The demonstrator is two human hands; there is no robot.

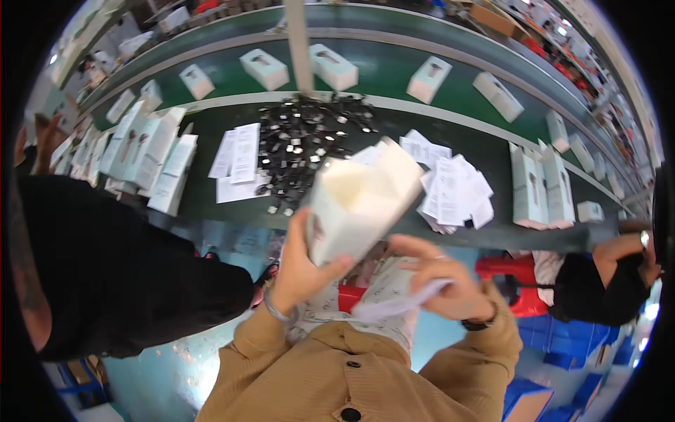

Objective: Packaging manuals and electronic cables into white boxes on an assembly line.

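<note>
My left hand (301, 271) is wrapped round the lower part of a white carton (355, 218). The carton tilts in front of me, its top flaps raised and its pale inside partly showing. Beside it, lower on the right, my right hand (450, 285) is closed on a folded white paper leaflet (397, 304), slightly smeared by motion. Beyond the carton lies a heap of short black cables (299, 137) with shiny metal plugs. Printed leaflets (245, 153) lie left of the heap, and a larger loose pile of leaflets (453, 190) sits on its right.
Open-topped cartons stand at the table's left (144, 151) and right (538, 186). Along the far side, a green conveyor belt (383, 74) carries several closed cartons. A metal post (298, 49) rises at its edge. A person in black (133, 267) is close on my left; another's arm (622, 260) shows at right.
</note>
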